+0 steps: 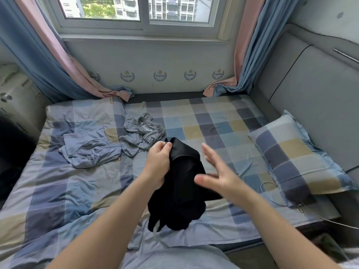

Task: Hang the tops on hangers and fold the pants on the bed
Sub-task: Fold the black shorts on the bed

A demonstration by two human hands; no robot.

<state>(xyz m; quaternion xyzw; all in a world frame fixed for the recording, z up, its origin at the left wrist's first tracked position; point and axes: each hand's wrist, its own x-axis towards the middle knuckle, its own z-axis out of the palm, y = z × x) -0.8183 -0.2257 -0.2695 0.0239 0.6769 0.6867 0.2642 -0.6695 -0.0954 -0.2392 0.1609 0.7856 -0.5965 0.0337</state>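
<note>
above the checked bed [194, 117], black garment [182, 183] in the left hand's [158, 166] grip, right hand [217, 171] beside it, fingers spread.

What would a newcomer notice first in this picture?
The black garment in the middle stands out: the left hand grips its upper edge above the checked bed, and the right hand is open beside it. Behind it to the left, crumpled grey-blue clothes lie on the bed.

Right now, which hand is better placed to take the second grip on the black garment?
Right. The right hand is open, fingers spread, empty, close beside the black garment. The left hand pinches the garment's upper edge and holds it up, so it is likely committed.
</note>
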